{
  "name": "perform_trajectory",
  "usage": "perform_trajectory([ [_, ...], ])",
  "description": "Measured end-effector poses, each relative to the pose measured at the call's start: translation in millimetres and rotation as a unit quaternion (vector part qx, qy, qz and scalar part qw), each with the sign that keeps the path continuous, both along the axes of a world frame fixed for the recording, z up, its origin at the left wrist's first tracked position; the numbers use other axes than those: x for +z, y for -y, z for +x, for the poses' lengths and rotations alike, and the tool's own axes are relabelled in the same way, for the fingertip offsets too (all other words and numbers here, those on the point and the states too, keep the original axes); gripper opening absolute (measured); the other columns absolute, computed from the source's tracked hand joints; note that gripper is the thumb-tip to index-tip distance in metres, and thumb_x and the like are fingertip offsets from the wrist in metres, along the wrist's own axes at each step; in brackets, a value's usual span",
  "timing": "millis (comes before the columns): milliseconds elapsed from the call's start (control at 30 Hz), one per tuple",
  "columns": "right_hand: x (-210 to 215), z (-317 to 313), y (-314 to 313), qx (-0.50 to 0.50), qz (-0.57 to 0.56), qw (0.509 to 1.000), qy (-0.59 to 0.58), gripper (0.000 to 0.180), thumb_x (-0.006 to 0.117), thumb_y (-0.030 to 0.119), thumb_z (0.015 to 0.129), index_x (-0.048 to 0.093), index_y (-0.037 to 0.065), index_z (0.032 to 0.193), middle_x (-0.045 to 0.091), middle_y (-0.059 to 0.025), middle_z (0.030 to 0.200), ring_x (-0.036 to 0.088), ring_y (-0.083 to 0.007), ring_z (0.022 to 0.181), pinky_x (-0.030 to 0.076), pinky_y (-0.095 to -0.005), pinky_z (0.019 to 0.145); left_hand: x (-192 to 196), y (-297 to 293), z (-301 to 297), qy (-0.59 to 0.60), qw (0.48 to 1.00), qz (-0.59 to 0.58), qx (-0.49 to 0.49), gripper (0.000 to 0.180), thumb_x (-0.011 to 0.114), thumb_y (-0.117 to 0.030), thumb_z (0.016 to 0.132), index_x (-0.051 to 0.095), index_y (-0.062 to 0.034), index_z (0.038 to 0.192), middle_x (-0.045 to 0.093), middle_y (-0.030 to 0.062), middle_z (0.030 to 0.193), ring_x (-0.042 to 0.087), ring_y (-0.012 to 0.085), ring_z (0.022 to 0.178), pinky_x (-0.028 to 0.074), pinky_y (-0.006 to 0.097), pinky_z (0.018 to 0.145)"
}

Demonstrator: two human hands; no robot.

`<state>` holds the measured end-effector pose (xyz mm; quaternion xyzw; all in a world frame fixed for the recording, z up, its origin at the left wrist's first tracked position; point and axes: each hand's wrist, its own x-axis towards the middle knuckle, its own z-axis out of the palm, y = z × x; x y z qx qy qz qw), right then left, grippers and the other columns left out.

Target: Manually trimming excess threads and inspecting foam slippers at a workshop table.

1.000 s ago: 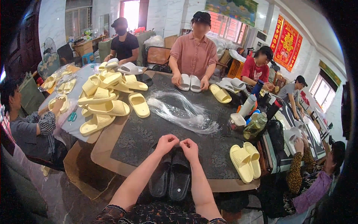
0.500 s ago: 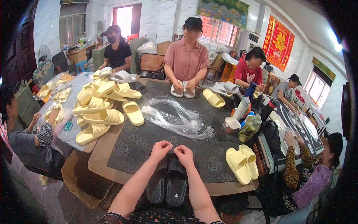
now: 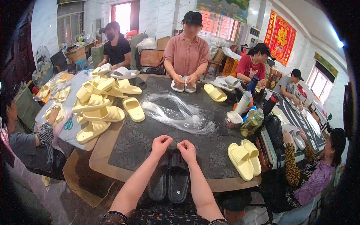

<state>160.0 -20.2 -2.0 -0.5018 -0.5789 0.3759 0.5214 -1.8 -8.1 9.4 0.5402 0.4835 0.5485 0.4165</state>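
Note:
A pair of black slippers (image 3: 178, 183) lies side by side at the near table edge, toes pointing away from me. Over their toe ends, my left hand (image 3: 161, 146) is closed in a pinch. Close beside it, my right hand (image 3: 186, 150) is pinched the same way, the fingertips of the two hands a small gap apart. Whatever the fingers hold is too fine to make out. Beyond my hands, a loose bundle of clear plastic strands (image 3: 176, 122) is spread over the dark patterned table mat (image 3: 131, 153).
Left of the strands stands a heap of yellow slippers (image 3: 107, 112), with a single yellow slipper (image 3: 133, 109) beside it. A yellow pair (image 3: 244, 159) sits near the right edge, below several bottles (image 3: 252, 123). Across the table, a person (image 3: 186, 56) handles pale slippers; other people work around.
The gap between my pinched fingertips has widened a little. The view has tilted slightly, so the table sits higher in the picture. The black slippers stay in place.

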Motion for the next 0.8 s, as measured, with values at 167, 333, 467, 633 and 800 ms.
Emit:
perform_trajectory([
  [167, -2, 1, -2, 0.024, 0.023, 0.999, 0.042, 0.011, 0.067, 0.012, 0.08, 0.063, 0.002, 0.08, 0.056, 0.0038, 0.066, 0.048, -0.0036, 0.062, 0.041, -0.0217, 0.058, -2, 4, 2, -0.092, 0.993, 0.009, -0.071, 0.013, 0.067, -0.014, 0.083, 0.068, -0.0015, 0.085, 0.063, -0.0015, 0.072, 0.055, 0.0049, 0.066, 0.044, 0.022, 0.06],
  [333, 4, -4, 2, 0.006, 0.003, 1.0, 0.006, 0.018, 0.068, 0.019, 0.079, 0.063, 0.002, 0.08, 0.057, 0.0003, 0.063, 0.05, -0.0059, 0.061, 0.042, -0.0247, 0.058, -7, -2, -3, -0.019, 0.999, 0.027, 0.013, 0.016, 0.066, -0.017, 0.083, 0.068, -0.001, 0.087, 0.064, 0.0005, 0.07, 0.057, 0.0069, 0.065, 0.047, 0.024, 0.06],
  [467, 0, -1, 1, 0.018, 0.006, 1.0, 0.015, 0.014, 0.068, 0.015, 0.08, 0.062, 0.002, 0.078, 0.055, 0.0032, 0.064, 0.047, -0.0048, 0.06, 0.041, -0.0239, 0.057, 16, 14, 5, -0.076, 0.995, 0.016, -0.055, 0.016, 0.066, -0.016, 0.083, 0.068, -0.0004, 0.086, 0.066, 0.001, 0.071, 0.059, 0.0075, 0.066, 0.048, 0.024, 0.063],
  [633, 3, -1, 4, 0.002, 0.009, 1.0, -0.01, 0.014, 0.068, 0.014, 0.08, 0.062, 0.002, 0.077, 0.053, 0.0046, 0.062, 0.045, -0.0041, 0.059, 0.039, -0.0229, 0.055, -5, 1, 0, -0.005, 0.999, 0.029, 0.02, 0.015, 0.067, -0.015, 0.081, 0.069, -0.001, 0.086, 0.067, 0.0023, 0.074, 0.061, 0.0081, 0.069, 0.049, 0.025, 0.064],
  [800, -4, -3, 1, 0.017, 0.016, 1.0, 0.014, 0.009, 0.066, 0.009, 0.081, 0.061, 0.003, 0.077, 0.058, 0.004, 0.069, 0.051, -0.0041, 0.064, 0.042, -0.0213, 0.06, -7, 4, -1, -0.043, 0.998, 0.037, -0.019, 0.014, 0.067, -0.015, 0.081, 0.068, -0.0011, 0.084, 0.065, 0.0026, 0.07, 0.059, 0.0079, 0.066, 0.048, 0.024, 0.063],
])
